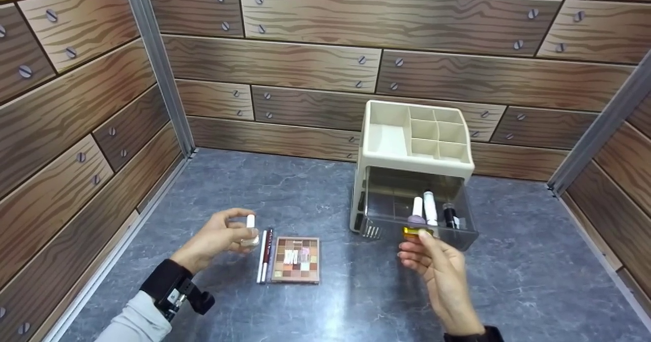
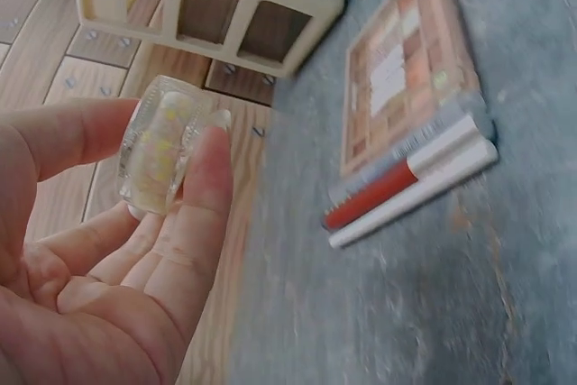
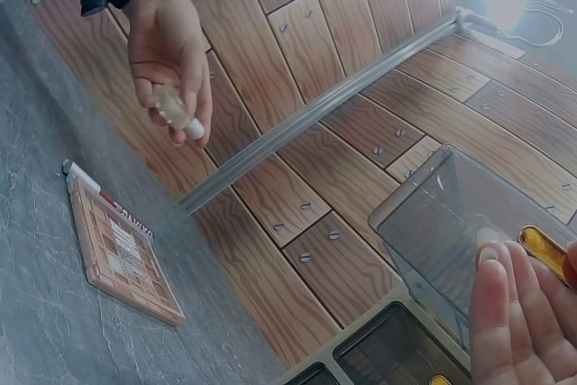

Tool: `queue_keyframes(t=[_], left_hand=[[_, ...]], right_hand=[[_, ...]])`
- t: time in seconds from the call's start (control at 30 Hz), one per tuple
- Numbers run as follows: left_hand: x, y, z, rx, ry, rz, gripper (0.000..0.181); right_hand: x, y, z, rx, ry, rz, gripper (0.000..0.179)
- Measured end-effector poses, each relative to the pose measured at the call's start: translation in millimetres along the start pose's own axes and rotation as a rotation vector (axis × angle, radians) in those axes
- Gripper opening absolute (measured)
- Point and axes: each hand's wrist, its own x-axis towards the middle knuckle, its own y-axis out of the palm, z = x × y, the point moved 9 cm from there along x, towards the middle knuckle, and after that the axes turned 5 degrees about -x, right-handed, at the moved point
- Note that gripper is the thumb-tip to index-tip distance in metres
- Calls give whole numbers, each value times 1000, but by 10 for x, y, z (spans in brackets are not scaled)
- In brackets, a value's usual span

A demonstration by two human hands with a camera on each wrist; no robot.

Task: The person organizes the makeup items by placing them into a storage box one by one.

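Left of the drawer [image 1: 379, 207], the left hand [image 1: 216, 237] pinches the bottle [image 2: 160, 151]; at the drawer's front, the right hand [image 1: 441, 263] pinches its handle [image 1: 411, 231]. Too hard a tug could unseat the drawer; a slack fingertip hold could drop the bottle.

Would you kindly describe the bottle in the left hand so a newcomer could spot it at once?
On the grey tabletop, find the flat palette and the slim pens along its left side. Just left of these, the left hand holds the bottle: clear, stubby and white-capped, unlike the long pens.
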Motion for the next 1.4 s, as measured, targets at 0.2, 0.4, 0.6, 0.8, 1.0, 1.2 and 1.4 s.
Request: queue_keyframes(t=[0.2, 0.4, 0.6, 0.8, 1.0, 1.2, 1.4], left_hand=[[2, 138, -145, -39, 15, 49, 67], [7, 343, -360, -67, 30, 113, 62], [14, 581, -539, -81, 56, 184, 58], [64, 801, -693, -110, 76, 249, 55], [101, 956, -824, -135, 98, 279, 56], [121, 1094, -910, -125, 111, 300, 55], [173, 1282, -1058, -117, 112, 331, 55]], right_hand=[[7, -16, 14, -21, 3, -15, 31], [18, -29, 31, -12, 5, -23, 31], [10, -29, 19, -12, 4, -16, 31], [4, -24, 7, 1, 4, -13, 31], [9, -4, -2, -5, 2, -7, 31], [16, 12, -4, -9, -5, 0, 32], [4, -8, -3, -8, -10, -6, 32]])
